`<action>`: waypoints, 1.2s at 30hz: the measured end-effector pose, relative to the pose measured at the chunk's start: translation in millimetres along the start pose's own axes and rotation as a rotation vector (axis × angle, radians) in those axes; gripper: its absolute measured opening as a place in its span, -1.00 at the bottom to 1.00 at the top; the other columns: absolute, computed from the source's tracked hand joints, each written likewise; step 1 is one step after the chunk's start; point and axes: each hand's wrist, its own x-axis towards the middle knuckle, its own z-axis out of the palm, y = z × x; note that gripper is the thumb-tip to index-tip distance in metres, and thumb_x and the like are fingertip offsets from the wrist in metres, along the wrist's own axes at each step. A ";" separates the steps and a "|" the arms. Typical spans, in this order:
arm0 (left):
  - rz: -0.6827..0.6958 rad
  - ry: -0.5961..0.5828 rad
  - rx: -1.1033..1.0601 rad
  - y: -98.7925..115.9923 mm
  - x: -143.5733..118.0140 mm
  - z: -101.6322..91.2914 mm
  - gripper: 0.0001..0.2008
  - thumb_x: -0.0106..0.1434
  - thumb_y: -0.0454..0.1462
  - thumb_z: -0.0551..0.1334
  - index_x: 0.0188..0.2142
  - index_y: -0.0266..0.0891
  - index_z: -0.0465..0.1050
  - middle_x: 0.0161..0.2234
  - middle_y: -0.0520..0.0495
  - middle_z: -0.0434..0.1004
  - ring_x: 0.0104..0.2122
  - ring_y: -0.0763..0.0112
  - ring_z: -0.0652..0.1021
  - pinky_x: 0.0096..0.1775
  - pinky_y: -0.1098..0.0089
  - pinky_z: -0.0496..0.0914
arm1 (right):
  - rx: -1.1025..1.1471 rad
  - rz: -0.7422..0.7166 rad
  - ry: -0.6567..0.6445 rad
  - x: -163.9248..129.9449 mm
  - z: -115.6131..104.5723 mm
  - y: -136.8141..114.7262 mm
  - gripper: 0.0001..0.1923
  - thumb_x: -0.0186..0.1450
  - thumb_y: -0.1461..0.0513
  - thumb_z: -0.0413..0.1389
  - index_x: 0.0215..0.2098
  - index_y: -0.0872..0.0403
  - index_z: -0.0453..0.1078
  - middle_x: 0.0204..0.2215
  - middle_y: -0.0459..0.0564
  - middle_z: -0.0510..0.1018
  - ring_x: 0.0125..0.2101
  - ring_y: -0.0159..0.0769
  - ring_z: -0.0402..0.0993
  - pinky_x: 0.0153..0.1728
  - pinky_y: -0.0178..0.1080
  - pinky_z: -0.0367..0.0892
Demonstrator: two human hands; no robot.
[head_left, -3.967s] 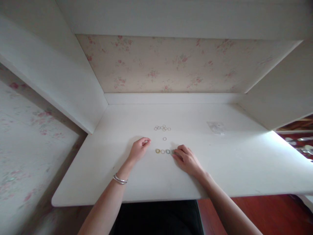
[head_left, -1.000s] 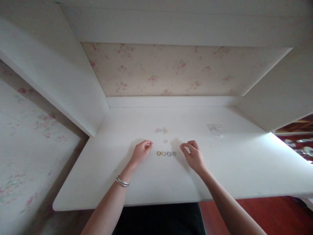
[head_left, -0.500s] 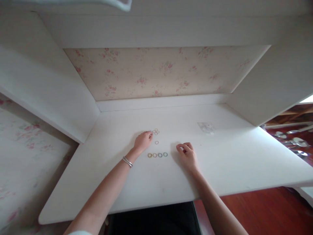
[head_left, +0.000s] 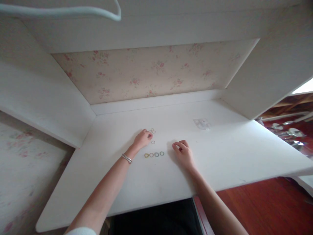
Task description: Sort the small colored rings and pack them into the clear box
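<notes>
My left hand (head_left: 142, 139), a silver bangle on its wrist, pinches its fingers together at the edge of a small cluster of thin rings (head_left: 153, 132). What the fingertips hold, if anything, is too small to make out. A single ring (head_left: 153, 142) lies just below the fingertips. Nearer to me is a row of several rings: a yellowish ring (head_left: 146, 155) at the left end, a pale ring beside it, then a grey-blue ring (head_left: 156, 154) and a greenish ring (head_left: 162, 153). Right of the row, my right hand (head_left: 184, 154) rests on the table with curled fingers, nothing visible in them.
A clear plastic bag (head_left: 202, 124) lies on the white table (head_left: 132, 192) at the back right. White panels and a wallpapered back wall (head_left: 156, 70) enclose the table. A white cable (head_left: 73, 11) hangs at the upper left. Shiny metal objects (head_left: 295, 132) stand beyond the right edge.
My left hand has shifted slightly at the ring cluster, its pinched fingertips now closer to the single ring. My right hand stays curled in place. The whole view has tilted a little.
</notes>
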 end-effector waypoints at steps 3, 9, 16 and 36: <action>0.038 -0.036 0.006 -1.9 -6.1 -1.2 -0.85 0.21 -0.27 0.15 -0.36 -0.19 0.51 -0.25 -0.09 0.43 -0.30 0.35 0.48 -0.20 0.39 0.32 | 0.005 -0.004 0.001 -0.2 0.1 0.3 -0.71 0.25 0.04 -0.01 -0.35 0.01 0.47 -0.35 -0.08 0.36 -0.55 -0.45 0.26 -0.45 -0.32 0.23; 0.083 0.037 -0.090 3.2 -48.6 -3.9 -0.85 0.25 -0.27 0.11 -0.33 -0.22 0.46 -0.25 -0.08 0.39 -0.25 0.34 0.47 -0.14 0.36 0.33 | 0.019 -0.015 -0.006 -0.6 -0.3 -0.6 -0.71 0.25 0.05 -0.02 -0.34 0.02 0.47 -0.35 -0.06 0.36 -0.55 -0.45 0.26 -0.45 -0.31 0.24; 0.130 0.154 -0.089 24.0 -106.5 -6.0 -0.84 0.31 -0.29 0.06 -0.24 -0.20 0.41 -0.26 -0.08 0.38 -0.30 0.39 0.45 -0.20 0.35 0.33 | 0.005 -0.002 -0.015 -0.9 -1.1 -3.8 -0.70 0.25 0.03 -0.01 -0.35 0.01 0.47 -0.34 -0.05 0.36 -0.53 -0.44 0.27 -0.45 -0.31 0.24; 0.093 0.304 -0.094 27.6 -120.9 -8.4 -0.78 0.31 -0.21 0.05 -0.28 -0.19 0.46 -0.34 -0.09 0.43 -0.30 0.36 0.43 -0.17 0.32 0.25 | -0.022 -0.017 -0.022 -1.8 0.6 -1.5 -0.69 0.25 0.03 -0.02 -0.35 0.01 0.48 -0.34 -0.05 0.37 -0.56 -0.45 0.27 -0.46 -0.31 0.25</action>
